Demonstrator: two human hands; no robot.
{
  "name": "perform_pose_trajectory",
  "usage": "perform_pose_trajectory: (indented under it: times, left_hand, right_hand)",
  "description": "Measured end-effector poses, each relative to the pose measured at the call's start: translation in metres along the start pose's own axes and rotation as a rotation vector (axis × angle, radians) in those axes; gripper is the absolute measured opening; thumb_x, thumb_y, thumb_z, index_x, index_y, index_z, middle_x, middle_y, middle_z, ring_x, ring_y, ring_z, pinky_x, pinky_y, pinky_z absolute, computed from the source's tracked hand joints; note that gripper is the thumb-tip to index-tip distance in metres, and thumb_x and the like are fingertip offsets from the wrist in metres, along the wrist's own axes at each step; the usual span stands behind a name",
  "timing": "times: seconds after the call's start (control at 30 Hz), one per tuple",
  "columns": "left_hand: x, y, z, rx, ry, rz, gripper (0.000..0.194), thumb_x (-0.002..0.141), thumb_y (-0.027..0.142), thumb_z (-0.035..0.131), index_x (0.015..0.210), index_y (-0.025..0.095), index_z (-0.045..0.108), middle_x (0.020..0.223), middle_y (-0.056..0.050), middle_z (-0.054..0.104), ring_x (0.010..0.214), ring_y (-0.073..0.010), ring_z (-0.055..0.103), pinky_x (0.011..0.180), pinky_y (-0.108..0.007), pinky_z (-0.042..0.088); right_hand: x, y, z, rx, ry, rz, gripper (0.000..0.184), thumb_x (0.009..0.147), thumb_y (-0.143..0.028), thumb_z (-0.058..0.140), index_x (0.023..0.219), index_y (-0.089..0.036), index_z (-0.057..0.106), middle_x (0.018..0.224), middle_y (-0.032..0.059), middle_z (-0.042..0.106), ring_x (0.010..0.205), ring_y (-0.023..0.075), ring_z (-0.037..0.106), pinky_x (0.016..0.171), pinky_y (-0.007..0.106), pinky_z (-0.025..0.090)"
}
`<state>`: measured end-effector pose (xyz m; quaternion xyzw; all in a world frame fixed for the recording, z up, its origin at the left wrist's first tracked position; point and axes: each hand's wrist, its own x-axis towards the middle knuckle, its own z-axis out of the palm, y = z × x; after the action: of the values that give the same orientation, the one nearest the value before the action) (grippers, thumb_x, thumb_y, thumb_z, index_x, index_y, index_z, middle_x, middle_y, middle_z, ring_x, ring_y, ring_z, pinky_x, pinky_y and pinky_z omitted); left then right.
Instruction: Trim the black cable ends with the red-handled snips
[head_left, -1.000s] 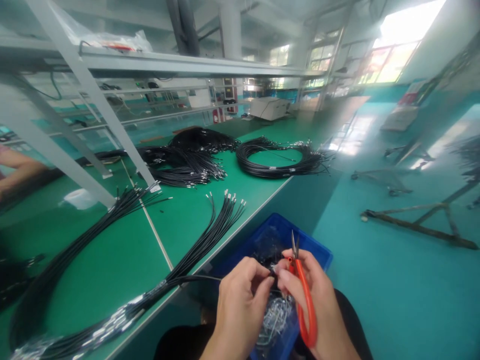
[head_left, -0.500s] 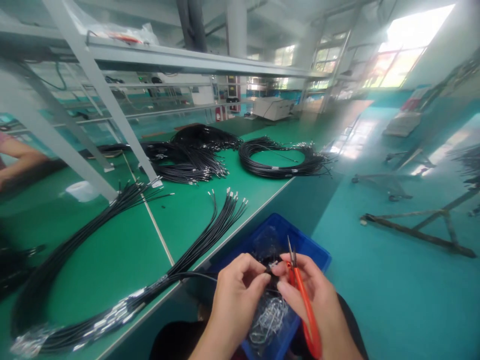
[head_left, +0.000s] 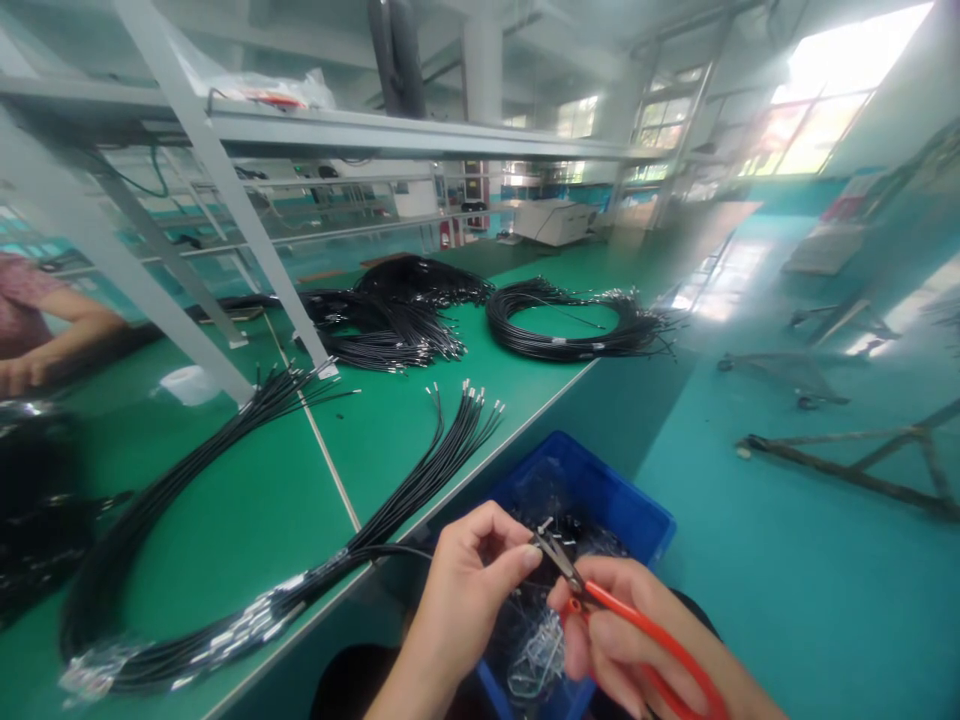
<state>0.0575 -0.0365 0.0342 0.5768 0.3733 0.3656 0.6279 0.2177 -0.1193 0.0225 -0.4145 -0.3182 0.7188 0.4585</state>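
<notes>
My left hand (head_left: 472, 575) is closed in a pinch on the end of a thin black cable (head_left: 401, 549) that runs over from the bundle at the bench edge. Red-handled scissors (head_left: 641, 615) are in my right hand (head_left: 619, 645), with their metal blades slightly parted and pointing at my left fingertips. How the blade tips meet the cable end is too small to tell. Beneath both hands is a blue bin (head_left: 652, 510) with clear plastic scraps (head_left: 536, 650) and dark bits inside. The black cable bundle (head_left: 322, 580), wrapped in clear plastic, curves across the green bench (head_left: 247, 520).
More black cable coils (head_left: 555, 345) and cable piles (head_left: 405, 335) lie farther back on the bench. White shelf posts (head_left: 232, 200) rise at the left. A co-worker's arm (head_left: 75, 330) is at the far left. A wheeled metal stand (head_left: 840, 465) stands on the floor at the right.
My right hand has turned the scissors from pointing up to pointing left, bringing the blades to my left fingertips. Its fingers have come away from the cable end. The view has shifted slightly.
</notes>
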Motion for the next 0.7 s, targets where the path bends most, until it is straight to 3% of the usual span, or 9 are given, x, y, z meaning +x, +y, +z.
perform_pose_trajectory:
  times: [0.1, 0.27, 0.43, 0.5, 0.6, 0.7]
  left_hand:
    - [0.0, 0.0, -0.001, -0.005, -0.007, 0.003, 0.014, 0.071, 0.019, 0.068, 0.065, 0.014, 0.056, 0.059, 0.004, 0.052, 0.057, -0.0094, 0.045, 0.055, -0.019, 0.036]
    - [0.001, -0.001, 0.0, 0.019, -0.015, 0.02, 0.014, 0.072, 0.019, 0.067, 0.065, 0.015, 0.055, 0.06, 0.003, 0.053, 0.058, -0.0105, 0.045, 0.056, -0.021, 0.036]
    - [0.002, -0.004, -0.001, 0.064, -0.013, 0.043, 0.014, 0.073, 0.02, 0.066, 0.066, 0.016, 0.055, 0.061, 0.003, 0.053, 0.059, -0.0109, 0.045, 0.056, -0.021, 0.036]
    - [0.002, -0.005, -0.002, 0.082, -0.009, 0.043, 0.014, 0.073, 0.02, 0.066, 0.066, 0.016, 0.055, 0.061, 0.003, 0.053, 0.059, -0.0112, 0.045, 0.057, -0.021, 0.036]
    - [0.003, -0.006, -0.004, 0.094, -0.007, 0.043, 0.013, 0.073, 0.021, 0.066, 0.066, 0.015, 0.056, 0.06, 0.003, 0.052, 0.059, -0.0108, 0.044, 0.057, -0.021, 0.036]
    - [0.005, -0.006, -0.006, 0.083, -0.003, 0.042, 0.012, 0.072, 0.021, 0.067, 0.067, 0.015, 0.057, 0.059, 0.004, 0.05, 0.058, -0.0098, 0.043, 0.056, -0.02, 0.035]
  right_hand:
    - [0.001, 0.002, 0.0, 0.025, -0.015, -0.023, 0.018, 0.08, -0.018, 0.058, 0.097, -0.012, 0.058, 0.071, 0.0047, 0.07, 0.039, 0.0021, 0.044, 0.04, 0.015, 0.03]
    - [0.0, -0.002, 0.0, 0.042, -0.027, 0.021, 0.02, 0.079, -0.023, 0.061, 0.095, -0.012, 0.057, 0.051, -0.0035, 0.06, 0.035, 0.0027, 0.04, 0.034, 0.014, 0.026]
    - [0.004, -0.001, -0.002, 0.005, -0.046, 0.005, 0.03, 0.078, -0.036, 0.062, 0.096, -0.013, 0.056, 0.067, 0.005, 0.069, 0.034, 0.0015, 0.043, 0.032, 0.012, 0.028]
    - [0.007, -0.001, -0.001, -0.055, -0.043, 0.017, 0.031, 0.075, -0.038, 0.063, 0.093, -0.013, 0.055, 0.064, 0.0048, 0.069, 0.029, 0.0011, 0.04, 0.028, 0.012, 0.025]
    - [0.011, -0.004, 0.002, -0.219, 0.03, 0.126, 0.022, 0.068, -0.026, 0.065, 0.083, -0.015, 0.054, 0.053, -0.0008, 0.065, 0.024, 0.0008, 0.036, 0.026, 0.012, 0.024]
    - [0.01, -0.005, 0.004, -0.299, 0.088, 0.143, 0.02, 0.06, -0.016, 0.068, 0.076, -0.016, 0.055, 0.048, -0.0049, 0.059, 0.034, 0.0045, 0.048, 0.034, 0.012, 0.033]
